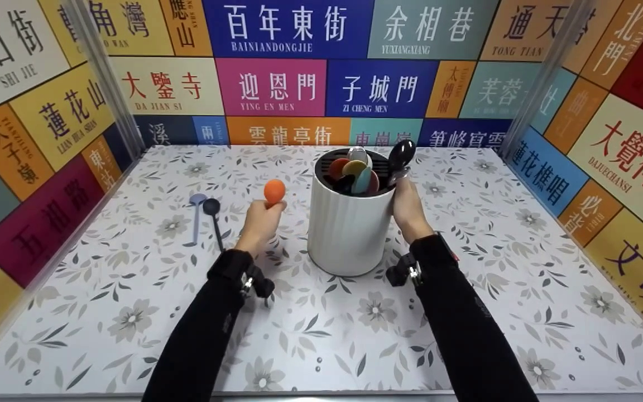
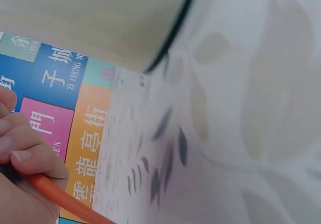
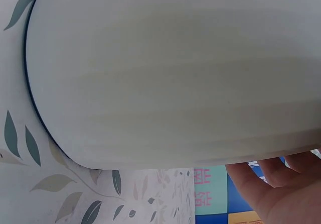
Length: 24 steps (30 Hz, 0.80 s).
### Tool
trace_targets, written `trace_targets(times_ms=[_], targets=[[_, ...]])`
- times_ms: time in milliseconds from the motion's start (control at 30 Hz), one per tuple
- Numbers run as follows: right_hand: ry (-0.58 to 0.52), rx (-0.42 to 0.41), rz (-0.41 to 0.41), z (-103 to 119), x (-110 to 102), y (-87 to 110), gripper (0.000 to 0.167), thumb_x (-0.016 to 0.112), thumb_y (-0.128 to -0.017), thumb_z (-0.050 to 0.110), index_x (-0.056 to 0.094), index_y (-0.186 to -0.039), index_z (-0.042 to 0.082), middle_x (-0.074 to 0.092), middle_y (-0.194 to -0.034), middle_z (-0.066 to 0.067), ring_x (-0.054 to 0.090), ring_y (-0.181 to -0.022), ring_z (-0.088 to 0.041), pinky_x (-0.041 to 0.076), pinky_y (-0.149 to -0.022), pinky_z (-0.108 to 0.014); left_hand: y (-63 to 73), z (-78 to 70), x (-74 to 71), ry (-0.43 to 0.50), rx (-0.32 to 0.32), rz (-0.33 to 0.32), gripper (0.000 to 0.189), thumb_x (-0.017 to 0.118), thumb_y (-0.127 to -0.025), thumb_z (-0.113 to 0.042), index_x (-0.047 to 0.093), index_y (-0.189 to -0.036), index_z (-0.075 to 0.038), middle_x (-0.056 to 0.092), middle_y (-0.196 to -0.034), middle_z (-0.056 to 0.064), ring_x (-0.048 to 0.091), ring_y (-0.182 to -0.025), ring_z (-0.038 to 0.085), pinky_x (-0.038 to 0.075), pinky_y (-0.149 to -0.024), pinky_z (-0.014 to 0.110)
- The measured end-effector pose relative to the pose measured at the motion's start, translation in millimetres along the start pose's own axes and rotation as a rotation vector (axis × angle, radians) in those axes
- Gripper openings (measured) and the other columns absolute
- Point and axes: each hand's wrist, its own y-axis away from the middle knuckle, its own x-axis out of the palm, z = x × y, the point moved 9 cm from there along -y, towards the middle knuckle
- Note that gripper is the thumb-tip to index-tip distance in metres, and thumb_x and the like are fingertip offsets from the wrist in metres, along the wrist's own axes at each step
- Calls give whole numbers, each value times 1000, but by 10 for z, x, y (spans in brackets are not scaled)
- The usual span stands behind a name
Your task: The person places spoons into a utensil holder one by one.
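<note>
My left hand [image 1: 261,222] grips an orange spoon [image 1: 274,191]; its rounded head sticks up above the fist, and its thin orange handle [image 2: 75,204] shows below the fingers in the left wrist view. My right hand [image 1: 411,207] holds the right side of a white ribbed utensil holder [image 1: 346,234] near the rim, fingers [image 3: 246,181] bent round the far side. The thumb is not clearly visible. In the holder's black slotted top stand several utensils, among them a glossy black spoon [image 1: 402,153] beside my right hand and a teal one [image 1: 362,180].
Left of my left hand, a blue-grey spoon [image 1: 196,215] and a dark navy spoon [image 1: 212,207] lie on the floral tabletop [image 1: 321,335]. Panels with colourful lettered signs [image 1: 293,28] enclose the back and both sides.
</note>
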Motion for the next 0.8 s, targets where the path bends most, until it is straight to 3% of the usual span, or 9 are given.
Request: trace_targets(times_ms=[100, 200, 300, 400, 500, 567, 700, 800], targets=[[17, 11, -5, -14, -5, 10, 54, 19, -114, 45, 54, -96, 9, 55, -119, -16, 49, -113, -26, 37, -104, -36, 5, -25, 32, 254, -89, 17, 40, 60, -101, -18, 41, -65, -16, 33, -53, -8, 29, -44, 6, 24, -44, 22], [3, 11, -10, -16, -6, 15, 52, 21, -113, 47, 52, -90, 12, 54, -108, -12, 49, -107, -24, 39, -98, -33, 26, -101, 81, 547, -157, 49, 46, 56, -102, -14, 37, -61, -16, 29, -50, -10, 25, -40, 2, 21, -40, 18], [-11, 1, -14, -8, -6, 12, 51, 22, -113, 46, 50, -86, 15, 52, -98, -7, 49, -98, -21, 39, -90, -30, 57, -227, 116, 727, -194, 86, 54, 54, -104, -13, 31, -56, -17, 26, -48, -11, 24, -39, 1, 21, -40, 16], [-9, -7, -12, 3, -8, 7, 51, 22, -113, 45, 54, -90, 13, 50, -93, -7, 49, -95, -21, 39, -89, -30, 74, -375, 125, 774, -193, 107, 57, 55, -105, -16, 30, -54, -19, 24, -49, -11, 23, -40, 2, 21, -40, 16], [0, -9, -13, 11, -12, 4, 49, 22, -113, 44, 55, -94, 12, 51, -98, -7, 48, -100, -20, 38, -92, -30, 73, -511, 107, 774, -162, 97, 57, 56, -104, -17, 30, -54, -19, 24, -49, -11, 23, -39, 2, 20, -40, 16], [2, -3, -20, 4, -15, 4, 48, 23, -113, 44, 53, -91, 14, 47, -89, -5, 49, -91, -20, 39, -85, -30, 77, -585, 90, 772, -142, 90, 57, 56, -105, -18, 30, -54, -19, 24, -49, -11, 22, -40, 2, 19, -40, 17], [-3, 1, -19, -4, -12, 8, 47, 23, -113, 44, 52, -91, 15, 49, -91, -5, 48, -92, -19, 39, -85, -29, 102, -717, 82, 774, -120, 104, 58, 53, -107, -20, 30, -54, -18, 23, -51, -10, 22, -41, 2, 19, -41, 18], [-4, -11, -12, 8, -9, 4, 47, 22, -114, 42, 52, -92, 13, 53, -103, -9, 49, -103, -22, 38, -94, -32, 122, -835, 98, 780, -101, 132, 57, 51, -109, -22, 31, -55, -17, 23, -51, -10, 22, -41, 3, 19, -42, 18]])
